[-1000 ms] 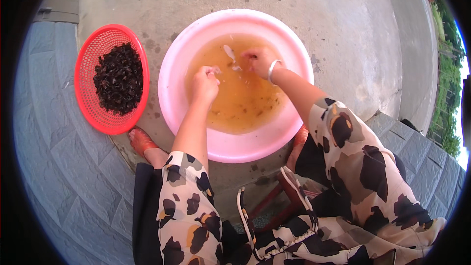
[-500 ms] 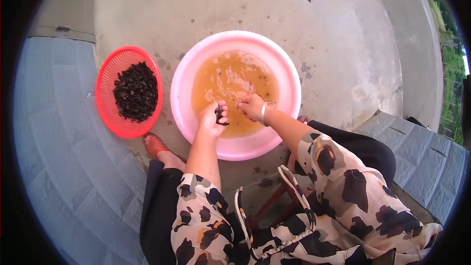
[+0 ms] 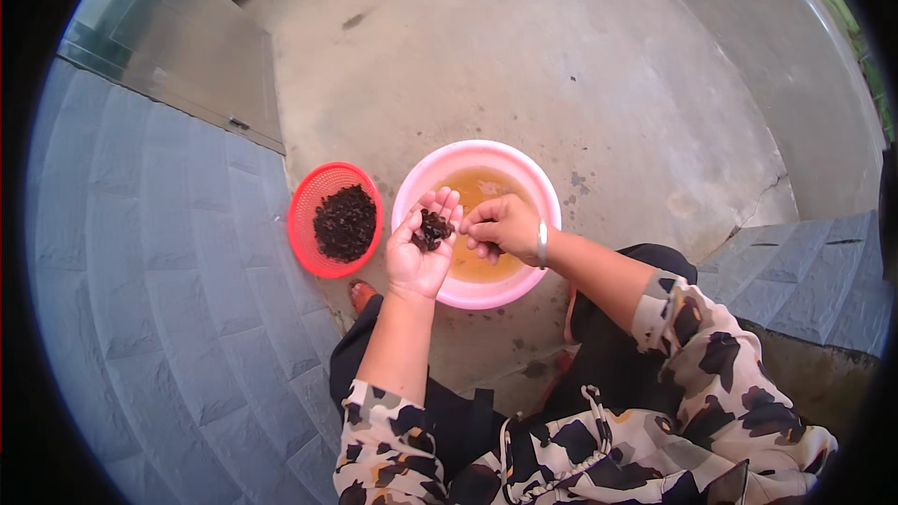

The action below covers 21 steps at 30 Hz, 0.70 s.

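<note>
My left hand (image 3: 416, 262) is turned palm up over the near left part of the pink basin (image 3: 412, 168). In its cupped palm lies a small heap of wet, dark brown-black pieces (image 3: 432, 230), whose kind I cannot make out. Close beside the fingers, my right hand (image 3: 510, 226), with a silver bangle at the wrist, has its thumb and fingers pinched together. Whatever may be between those fingertips is too small to tell. Cloudy yellow-brown water (image 3: 482, 266) fills the basin below both hands.
Left of the basin, a red mesh basket (image 3: 301, 215) holds a large pile of similar dark pieces (image 3: 346, 224). Grey tiled surfaces (image 3: 206, 281) border the concrete floor (image 3: 449, 65) on the left and at right (image 3: 795, 271). My feet and knees flank the basin.
My left hand has risen and opened from a loose fist to a cupped palm showing the dark pieces. My right hand has lifted from over the water to beside it. The view has shifted.
</note>
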Available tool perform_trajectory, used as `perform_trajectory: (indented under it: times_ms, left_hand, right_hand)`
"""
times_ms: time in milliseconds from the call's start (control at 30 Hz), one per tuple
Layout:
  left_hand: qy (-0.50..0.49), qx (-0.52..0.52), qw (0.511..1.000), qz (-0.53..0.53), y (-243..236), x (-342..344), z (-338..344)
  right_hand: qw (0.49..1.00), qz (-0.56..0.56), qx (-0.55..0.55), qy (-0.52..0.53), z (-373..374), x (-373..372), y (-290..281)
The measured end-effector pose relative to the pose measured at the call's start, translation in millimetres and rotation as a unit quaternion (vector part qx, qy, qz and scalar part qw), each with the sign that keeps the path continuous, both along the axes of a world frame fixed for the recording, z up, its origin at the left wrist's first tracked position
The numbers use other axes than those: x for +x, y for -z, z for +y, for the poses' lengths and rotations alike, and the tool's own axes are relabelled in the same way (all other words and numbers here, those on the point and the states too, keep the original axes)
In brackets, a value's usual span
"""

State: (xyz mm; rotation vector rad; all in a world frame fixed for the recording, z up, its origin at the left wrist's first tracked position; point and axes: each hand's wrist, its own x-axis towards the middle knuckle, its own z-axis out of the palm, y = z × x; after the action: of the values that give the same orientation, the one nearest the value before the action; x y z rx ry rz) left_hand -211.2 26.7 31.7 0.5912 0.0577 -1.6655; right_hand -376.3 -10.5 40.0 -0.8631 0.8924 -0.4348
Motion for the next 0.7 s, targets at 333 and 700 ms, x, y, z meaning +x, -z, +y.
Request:
perform_trajectory:
  times_ms: [333, 700]
  left_hand:
    - [0.154, 0.039, 0.983, -0.093, -27, 4, 9]
    - [0.091, 0.054, 0.994, 0.033, -28, -17, 4]
  right_hand:
    - [0.989, -0.114, -0.045, 0.085, -17, -19, -39]
    - [0.903, 0.062, -0.424, 0.029, -7, 15, -7]
